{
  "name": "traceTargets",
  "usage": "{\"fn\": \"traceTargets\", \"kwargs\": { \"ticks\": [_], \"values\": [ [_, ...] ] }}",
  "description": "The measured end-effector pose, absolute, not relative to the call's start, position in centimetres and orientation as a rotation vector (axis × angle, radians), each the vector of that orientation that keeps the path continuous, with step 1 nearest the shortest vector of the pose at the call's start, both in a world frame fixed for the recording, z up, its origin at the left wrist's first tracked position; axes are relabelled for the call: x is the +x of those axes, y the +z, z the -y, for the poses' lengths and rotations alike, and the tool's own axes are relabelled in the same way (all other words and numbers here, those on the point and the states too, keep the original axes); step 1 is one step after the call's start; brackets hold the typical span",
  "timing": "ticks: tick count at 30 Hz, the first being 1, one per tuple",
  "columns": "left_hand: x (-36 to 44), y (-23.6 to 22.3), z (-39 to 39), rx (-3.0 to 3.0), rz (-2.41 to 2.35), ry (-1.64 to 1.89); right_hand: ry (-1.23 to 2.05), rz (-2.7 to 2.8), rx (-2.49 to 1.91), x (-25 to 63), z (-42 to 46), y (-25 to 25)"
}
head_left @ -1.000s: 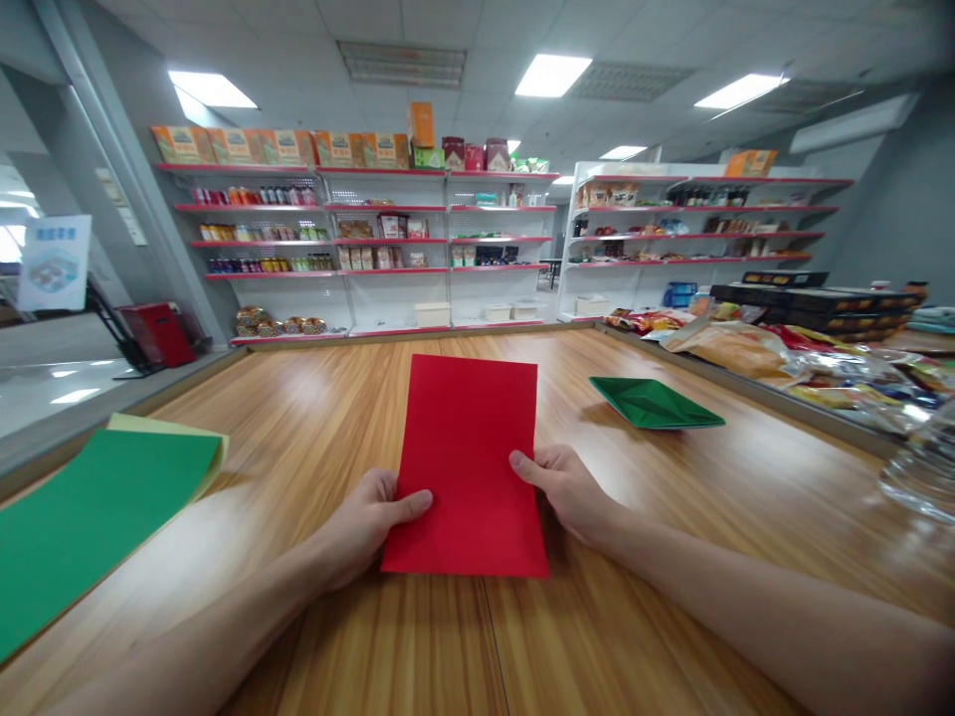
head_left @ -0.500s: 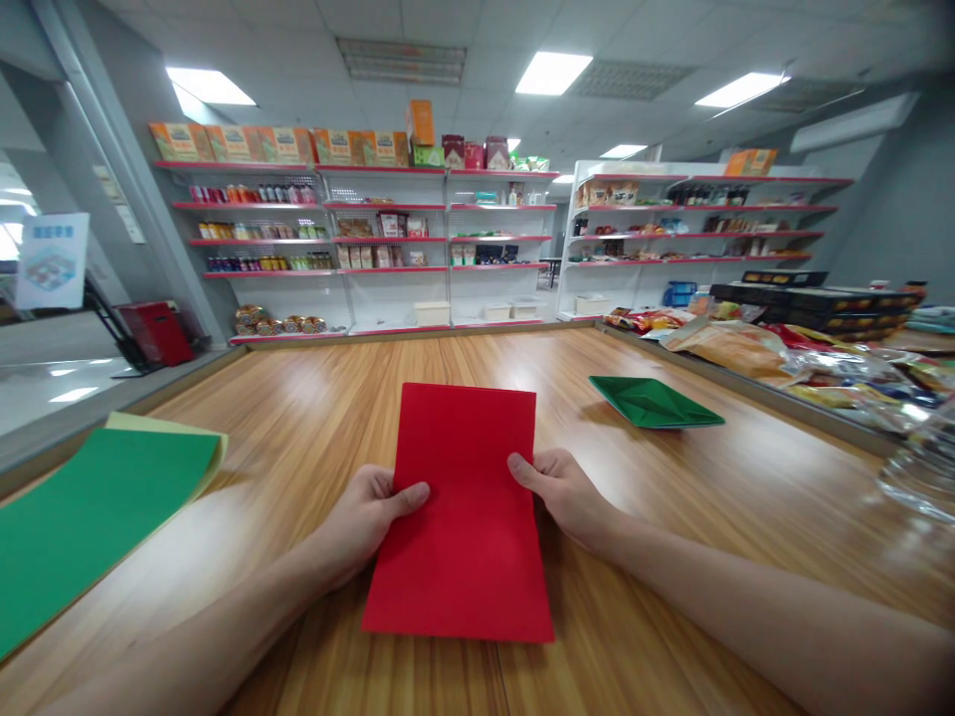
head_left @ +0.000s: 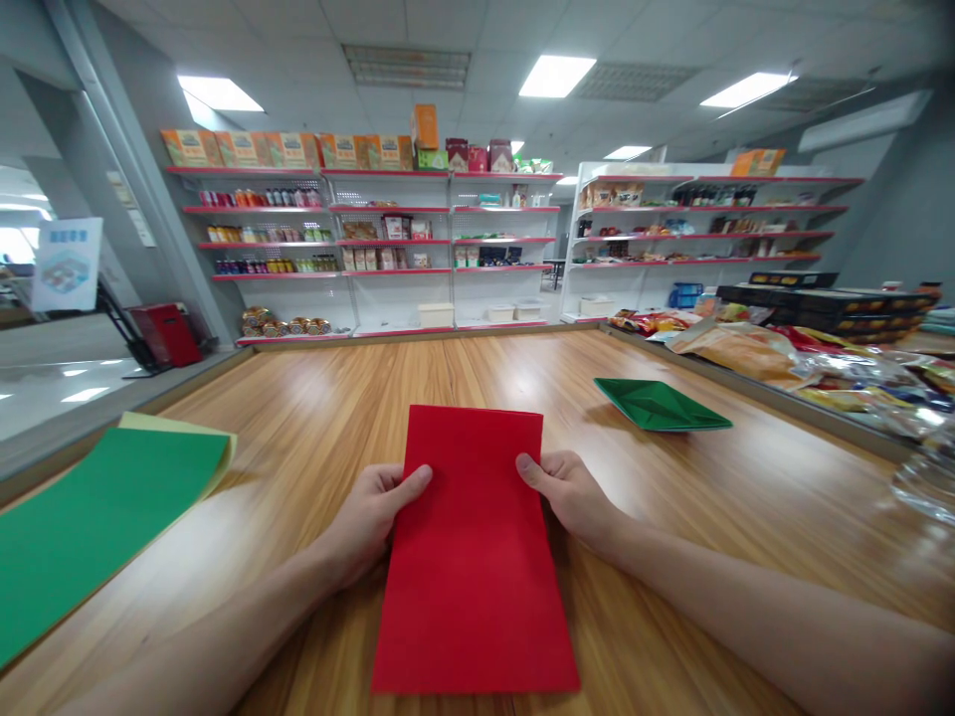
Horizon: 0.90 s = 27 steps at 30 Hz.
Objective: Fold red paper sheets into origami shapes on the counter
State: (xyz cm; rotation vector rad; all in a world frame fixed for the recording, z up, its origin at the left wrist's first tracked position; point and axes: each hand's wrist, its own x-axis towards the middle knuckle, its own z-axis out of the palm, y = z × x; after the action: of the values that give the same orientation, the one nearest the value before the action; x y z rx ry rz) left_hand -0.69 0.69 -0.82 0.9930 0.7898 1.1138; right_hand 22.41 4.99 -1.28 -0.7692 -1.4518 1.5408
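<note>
A red sheet of paper (head_left: 474, 557) lies lengthwise on the wooden table (head_left: 746, 497) straight in front of me. My left hand (head_left: 373, 517) pinches its left edge, thumb on top. My right hand (head_left: 567, 492) pinches the right edge the same way, thumb pressed on the paper. Both hands grip near the sheet's far half. The near end of the sheet reaches almost to the bottom of the view.
A green sheet (head_left: 96, 517) on a pale yellow sheet (head_left: 186, 430) lies at the left. A folded green paper shape (head_left: 661, 405) sits at the right. Snack bags (head_left: 746, 348) line the right edge, with shop shelves (head_left: 373, 249) behind.
Both hands have drawn the red sheet toward me; its far edge has dropped lower and its near end now lies close to the bottom of the view.
</note>
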Motion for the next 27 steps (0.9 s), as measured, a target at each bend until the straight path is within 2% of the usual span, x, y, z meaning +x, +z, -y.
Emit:
{"fn": "traceTargets", "kwargs": {
  "ticks": [27],
  "values": [
    [-0.03,-0.62,-0.15,1.278,-1.044,1.111,1.373,1.289,-0.791,22.59,-5.41,-0.89]
  ]
}}
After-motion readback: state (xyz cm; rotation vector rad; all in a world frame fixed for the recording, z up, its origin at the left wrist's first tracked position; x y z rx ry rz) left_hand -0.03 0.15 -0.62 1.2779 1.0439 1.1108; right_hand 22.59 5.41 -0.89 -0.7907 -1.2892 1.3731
